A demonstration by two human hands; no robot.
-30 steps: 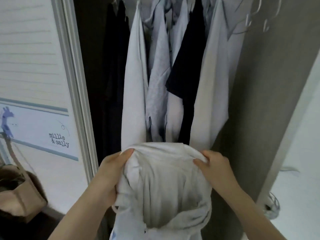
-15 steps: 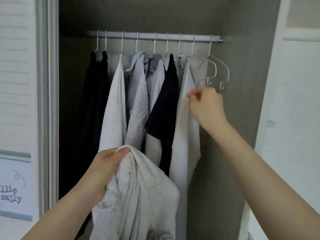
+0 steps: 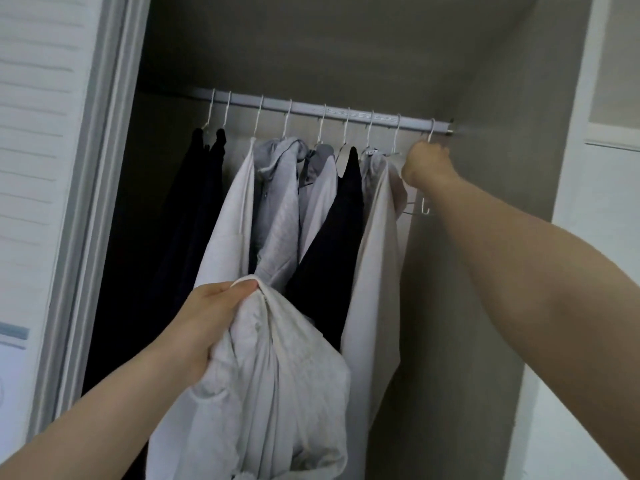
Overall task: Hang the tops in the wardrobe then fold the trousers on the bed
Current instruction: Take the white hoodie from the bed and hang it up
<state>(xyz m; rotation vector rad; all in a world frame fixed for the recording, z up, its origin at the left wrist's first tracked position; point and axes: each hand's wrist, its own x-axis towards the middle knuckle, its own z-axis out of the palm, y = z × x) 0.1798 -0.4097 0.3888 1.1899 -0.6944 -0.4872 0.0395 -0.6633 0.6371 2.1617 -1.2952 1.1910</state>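
Note:
My left hand (image 3: 211, 317) grips a bunched white top (image 3: 277, 393) by its upper edge, low in front of the open wardrobe (image 3: 311, 46). My right hand (image 3: 424, 164) is raised to the right end of the white rail (image 3: 346, 114), its fingers curled round the neck of an empty white wire hanger (image 3: 426, 202) whose hook sits on the rail. Several tops hang on white hangers to the left: white, grey, black and cream ones (image 3: 377, 271).
Dark garments (image 3: 194, 220) hang at the wardrobe's left. A white louvred door (image 3: 34, 168) stands at the left and a white panel (image 3: 609, 168) at the right. Bare grey wardrobe wall (image 3: 485, 168) lies right of the hanging clothes.
My right hand let go of the white top and rose up and right to the empty hanger by the rail. The view tilted up. My left hand kept holding the top.

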